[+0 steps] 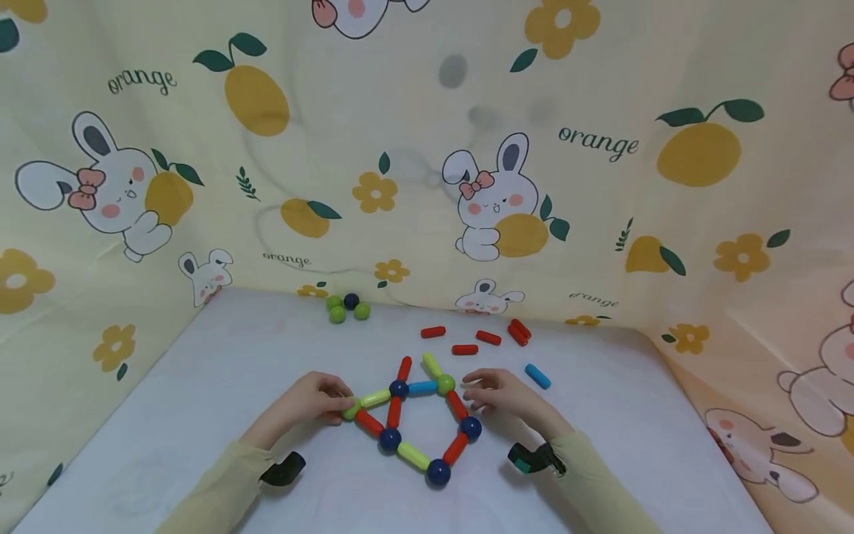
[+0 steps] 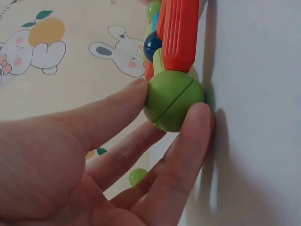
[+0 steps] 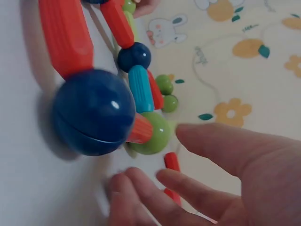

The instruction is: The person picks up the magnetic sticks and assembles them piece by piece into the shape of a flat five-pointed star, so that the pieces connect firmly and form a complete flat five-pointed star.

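Note:
A frame of rods and balls lies flat on the white table in the head view. My left hand (image 1: 322,397) pinches the green ball (image 2: 171,101) at its left corner between thumb and fingers. A red rod (image 2: 180,35) and a yellow-green rod (image 1: 375,399) run from that ball to two dark blue balls. My right hand (image 1: 503,395) is apart from the frame, fingers loosely bent, holding nothing. Nearest to it are the right green ball (image 3: 153,134), with a yellow-green rod (image 1: 431,364) sticking out, and a dark blue ball (image 3: 94,113). A blue rod (image 1: 422,388) joins the top balls.
Several loose red rods (image 1: 465,349) lie beyond the frame. A single blue rod (image 1: 537,376) lies right of them. Green balls and one dark blue ball (image 1: 351,301) sit clustered at the back left. A patterned cloth (image 1: 414,252) stands behind the table (image 1: 267,334).

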{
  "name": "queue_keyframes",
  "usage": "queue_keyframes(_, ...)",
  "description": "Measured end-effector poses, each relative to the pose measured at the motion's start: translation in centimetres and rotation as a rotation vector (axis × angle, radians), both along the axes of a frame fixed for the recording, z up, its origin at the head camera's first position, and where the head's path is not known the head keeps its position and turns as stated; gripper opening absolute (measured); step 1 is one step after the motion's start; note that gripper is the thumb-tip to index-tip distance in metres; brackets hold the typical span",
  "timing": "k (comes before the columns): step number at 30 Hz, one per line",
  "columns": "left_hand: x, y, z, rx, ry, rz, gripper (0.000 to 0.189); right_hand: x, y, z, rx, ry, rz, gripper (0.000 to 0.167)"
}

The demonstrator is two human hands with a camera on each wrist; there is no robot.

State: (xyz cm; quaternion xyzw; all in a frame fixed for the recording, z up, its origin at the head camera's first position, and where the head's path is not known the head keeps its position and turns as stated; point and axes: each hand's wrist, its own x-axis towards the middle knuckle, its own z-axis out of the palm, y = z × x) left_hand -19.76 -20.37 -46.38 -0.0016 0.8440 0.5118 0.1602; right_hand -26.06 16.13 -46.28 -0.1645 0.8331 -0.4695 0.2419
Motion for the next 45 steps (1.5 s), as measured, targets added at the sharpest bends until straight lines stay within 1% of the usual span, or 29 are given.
queue_keyframes(3, 0.8, 0.3, -0.1, 0.021, 0.000, -0.030, 0.021, 1.3, 1.0, 0.4, 0.028, -0.005, 0.038, 0.039)
queue_keyframes(7, 1.8, 0.6, 0.0, 0.032, -0.010, -0.071, 0.022, 2.4, 1.7, 0.5, 0.020, -0.012, 0.059, 0.039)
queue_keyframes(10, 2.4, 0.9, 0.1, 0.030, -0.013, -0.109, 0.024, 2.9, 1.9, 0.4, -0.001, 0.000, 0.041, 0.040)
queue_keyframes(13, 2.8, 1.1, 0.2, 0.025, -0.001, -0.154, 0.024, 3.1, 2.1, 0.1, -0.015, 0.020, 0.013, 0.041)
queue_keyframes(18, 3.0, 0.8, 0.4, 0.023, -0.008, -0.206, 0.024, 3.3, 2.2, -0.3, -0.007, 0.072, -0.002, 0.039)
queue_keyframes(21, 2.7, 0.6, 0.8, 0.033, -0.034, -0.234, 0.023, 3.4, 2.0, -0.2, -0.001, 0.099, -0.005, 0.037)
queue_keyframes(23, 2.3, 0.5, 1.1, 0.017, -0.036, -0.247, 0.023, 3.6, 2.0, -0.1, -0.007, 0.104, -0.007, 0.037)
queue_keyframes(25, 1.6, 0.5, 1.5, -0.011, -0.032, -0.239, 0.025, 3.6, 2.0, -0.1, -0.012, 0.106, -0.008, 0.037)
queue_keyframes(26, 1.1, 0.4, 1.6, -0.028, -0.018, -0.230, 0.027, 3.7, 2.1, -0.2, -0.011, 0.108, -0.009, 0.037)
queue_keyframes(28, -0.2, 0.2, 1.8, -0.055, 0.031, -0.196, 0.032, 3.6, 2.2, -0.4, -0.009, 0.105, -0.013, 0.037)
queue_keyframes(30, -1.8, -0.1, 1.8, -0.056, 0.102, -0.156, 0.038, 3.6, 2.3, -0.5, -0.002, 0.103, -0.013, 0.037)
queue_keyframes(34, -5.1, -0.3, 2.1, -0.001, 0.266, -0.076, 0.046, 3.4, 2.4, -0.6, 0.004, 0.092, -0.015, 0.036)
queue_keyframes(36, -6.6, -0.2, 2.2, 0.044, 0.335, -0.046, 0.050, 3.3, 2.4, -0.6, 0.007, 0.091, -0.013, 0.036)
queue_keyframes(38, -8.2, -0.2, 2.2, 0.083, 0.387, -0.022, 0.054, 3.3, 2.4, -0.5, 0.006, 0.090, -0.014, 0.037)
queue_keyframes(40, -9.6, -0.2, 1.9, 0.098, 0.427, -0.004, 0.059, 3.4, 2.4, -0.5, 0.005, 0.091, -0.013, 0.038)
queue_keyframes(42, -10.8, -0.2, 1.7, 0.098, 0.446, 0.006, 0.063, 3.4, 2.4, -0.4, 0.002, 0.088, -0.011, 0.038)
queue_keyframes(45, -12.1, -0.2, 1.2, 0.084, 0.437, 0.013, 0.068, 3.4, 2.4, -0.3, -0.002, 0.083, -0.004, 0.038)
